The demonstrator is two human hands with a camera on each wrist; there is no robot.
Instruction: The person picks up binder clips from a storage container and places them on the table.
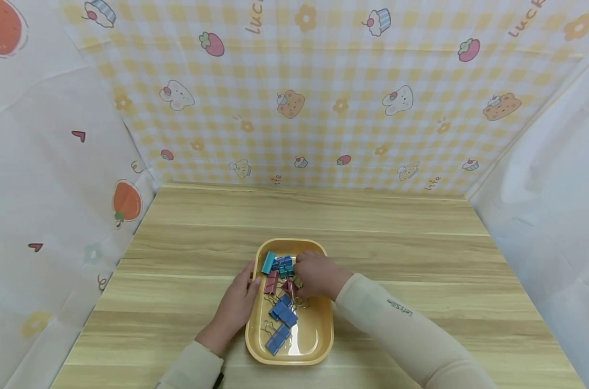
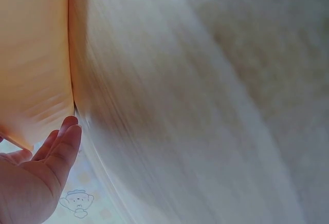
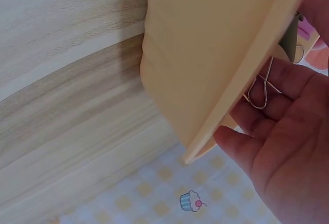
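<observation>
A yellow tray (image 1: 306,357) holds several binder clips: blue ones (image 1: 277,339) toward the near end, a teal one (image 1: 268,263) at the far left, and pink ones (image 1: 271,282) between. My left hand (image 1: 237,305) rests against the tray's left side, thumb at the rim; in the left wrist view the hand (image 2: 38,175) has its fingers along the outer wall. My right hand (image 1: 319,274) reaches over the right rim into the tray. Seen from the right wrist, that hand (image 3: 293,147) has its thumb and fingers around an olive clip (image 3: 290,38) with wire handles.
The tray stands on a wood-grain table (image 1: 396,232). A checked cloth with printed figures (image 1: 323,97) hangs behind it, and white cloths hang at the left (image 1: 41,178) and right (image 1: 557,205).
</observation>
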